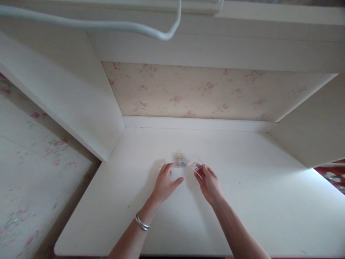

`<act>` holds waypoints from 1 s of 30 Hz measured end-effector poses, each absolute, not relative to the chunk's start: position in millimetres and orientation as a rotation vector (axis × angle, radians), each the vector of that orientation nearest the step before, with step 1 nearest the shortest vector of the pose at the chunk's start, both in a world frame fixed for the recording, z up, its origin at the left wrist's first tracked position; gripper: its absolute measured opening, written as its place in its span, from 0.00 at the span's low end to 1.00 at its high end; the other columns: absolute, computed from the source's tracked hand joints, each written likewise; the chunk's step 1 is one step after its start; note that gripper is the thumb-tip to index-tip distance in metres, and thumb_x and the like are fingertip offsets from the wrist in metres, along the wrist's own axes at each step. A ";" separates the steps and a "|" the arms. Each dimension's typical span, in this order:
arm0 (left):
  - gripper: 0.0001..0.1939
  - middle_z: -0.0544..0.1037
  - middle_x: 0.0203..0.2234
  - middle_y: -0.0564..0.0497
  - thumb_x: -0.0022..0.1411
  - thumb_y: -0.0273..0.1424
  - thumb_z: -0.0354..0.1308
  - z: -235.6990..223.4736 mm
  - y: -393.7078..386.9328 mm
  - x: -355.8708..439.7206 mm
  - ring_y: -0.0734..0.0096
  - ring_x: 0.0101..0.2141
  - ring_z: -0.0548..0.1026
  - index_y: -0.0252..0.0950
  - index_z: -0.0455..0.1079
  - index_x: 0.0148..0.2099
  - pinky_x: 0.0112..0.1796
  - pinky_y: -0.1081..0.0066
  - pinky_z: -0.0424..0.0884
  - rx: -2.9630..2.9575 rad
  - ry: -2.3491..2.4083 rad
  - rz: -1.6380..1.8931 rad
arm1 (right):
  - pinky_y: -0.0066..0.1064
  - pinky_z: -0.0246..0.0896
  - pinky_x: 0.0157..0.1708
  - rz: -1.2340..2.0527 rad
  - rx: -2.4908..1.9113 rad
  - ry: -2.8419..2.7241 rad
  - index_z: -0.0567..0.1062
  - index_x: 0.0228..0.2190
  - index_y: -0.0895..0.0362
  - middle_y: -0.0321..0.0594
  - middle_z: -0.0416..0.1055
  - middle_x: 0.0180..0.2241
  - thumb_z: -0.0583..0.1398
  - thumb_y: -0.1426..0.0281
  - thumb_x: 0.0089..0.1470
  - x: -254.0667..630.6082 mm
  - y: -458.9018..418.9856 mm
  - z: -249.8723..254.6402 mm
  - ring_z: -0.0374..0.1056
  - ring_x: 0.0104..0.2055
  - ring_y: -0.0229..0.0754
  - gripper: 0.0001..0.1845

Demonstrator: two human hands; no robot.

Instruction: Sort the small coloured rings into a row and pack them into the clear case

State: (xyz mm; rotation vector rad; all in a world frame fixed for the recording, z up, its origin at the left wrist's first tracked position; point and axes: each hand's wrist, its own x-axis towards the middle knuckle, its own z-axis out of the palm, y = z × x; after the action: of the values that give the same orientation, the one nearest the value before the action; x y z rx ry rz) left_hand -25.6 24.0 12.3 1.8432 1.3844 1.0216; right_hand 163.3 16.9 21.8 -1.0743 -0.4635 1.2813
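A small clear case (178, 157) with several round compartments lies on the white desk, yellowish, greenish and dark bits showing in it. My left hand (164, 183) is at its near left side, thumb and fingers apart. The index fingertip reaches the case's near left edge; whether it presses on it I cannot tell. To the right of the case, my right hand (208, 180) pinches something small and pale between thumb and fingers. A thin whitish piece (192, 163) with a tiny dark spot shows by those fingertips, too small to name.
The white desk top (242, 208) is bounded by a left side panel (67, 82), a right panel (309, 122) and a floral back wall (188, 91). Overhead, a pale bent tube (107, 25) crosses the upper left. Reddish patterned things (332, 176) show beyond the right edge.
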 end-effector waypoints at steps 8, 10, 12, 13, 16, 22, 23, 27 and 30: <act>0.38 0.65 0.55 0.46 0.52 0.40 0.63 12.7 29.5 -13.7 0.61 0.47 0.69 0.44 0.52 0.62 0.46 0.59 0.68 1.852 1.360 0.991 | 0.27 0.68 0.38 1.428 -0.913 -0.424 0.73 0.30 0.57 0.39 0.75 0.35 0.64 0.62 0.49 133.0 4.4 25.9 0.70 0.34 0.35 0.11; 0.41 0.66 0.55 0.45 0.52 0.41 0.63 10.2 28.9 -15.3 0.61 0.47 0.69 0.43 0.49 0.63 0.46 0.59 0.68 1.846 1.378 0.976 | 0.27 0.67 0.39 1.456 -0.915 -0.419 0.73 0.31 0.57 0.39 0.75 0.36 0.64 0.62 0.49 131.1 1.9 25.1 0.71 0.36 0.36 0.11; 0.43 0.66 0.54 0.44 0.51 0.43 0.63 9.5 28.7 -17.6 0.60 0.48 0.69 0.41 0.47 0.64 0.47 0.59 0.68 1.868 1.398 0.955 | 0.29 0.67 0.40 1.467 -0.940 -0.440 0.73 0.35 0.56 0.39 0.75 0.36 0.64 0.63 0.49 130.8 1.0 24.1 0.71 0.37 0.37 0.13; 0.43 0.67 0.53 0.43 0.52 0.44 0.63 10.0 29.4 -19.0 0.59 0.48 0.69 0.41 0.48 0.64 0.47 0.59 0.67 1.891 1.407 0.943 | 0.30 0.67 0.41 1.462 -0.965 -0.456 0.72 0.39 0.55 0.38 0.75 0.36 0.64 0.63 0.49 131.2 1.5 23.5 0.71 0.37 0.38 0.15; 0.38 0.69 0.51 0.44 0.55 0.44 0.60 13.6 36.0 -23.7 0.58 0.50 0.68 0.41 0.50 0.63 0.49 0.58 0.66 1.975 1.408 0.911 | 0.34 0.66 0.44 1.404 -1.082 -0.550 0.69 0.47 0.54 0.36 0.74 0.37 0.64 0.62 0.49 134.0 8.1 20.1 0.71 0.36 0.38 0.24; 0.41 0.69 0.52 0.44 0.51 0.44 0.63 15.9 64.1 -31.5 0.57 0.51 0.67 0.41 0.51 0.63 0.52 0.58 0.63 2.108 1.373 0.828 | 0.36 0.67 0.42 1.267 -1.370 -0.960 0.70 0.49 0.58 0.40 0.73 0.40 0.59 0.59 0.50 146.1 34.5 2.6 0.71 0.36 0.40 0.26; 0.40 0.69 0.53 0.44 0.51 0.43 0.63 14.8 68.9 -32.5 0.57 0.52 0.67 0.41 0.52 0.63 0.52 0.58 0.62 2.130 1.372 0.807 | 0.35 0.67 0.40 1.233 -1.418 -1.039 0.70 0.50 0.58 0.40 0.73 0.39 0.58 0.60 0.51 148.3 38.6 0.1 0.71 0.35 0.40 0.26; 0.38 0.68 0.54 0.44 0.53 0.42 0.62 9.4 84.8 -35.9 0.56 0.53 0.65 0.40 0.54 0.62 0.53 0.56 0.60 2.144 1.329 0.755 | 0.33 0.65 0.38 0.949 -1.564 -1.383 0.73 0.48 0.57 0.42 0.73 0.38 0.55 0.62 0.53 154.5 52.0 -1.3 0.70 0.34 0.40 0.22; 0.37 0.68 0.54 0.41 0.53 0.41 0.62 4.9 93.6 -37.1 0.56 0.54 0.65 0.36 0.56 0.62 0.54 0.57 0.60 2.057 1.286 0.764 | 0.33 0.64 0.40 0.772 -1.635 -1.526 0.75 0.45 0.58 0.45 0.71 0.43 0.55 0.64 0.52 155.7 59.4 2.8 0.70 0.36 0.41 0.20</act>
State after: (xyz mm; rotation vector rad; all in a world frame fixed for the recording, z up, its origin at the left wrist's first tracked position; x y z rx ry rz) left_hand -37.1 93.6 4.9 2.0568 1.2856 0.7637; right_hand 155.7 59.4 2.8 -1.6355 -1.5264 0.7722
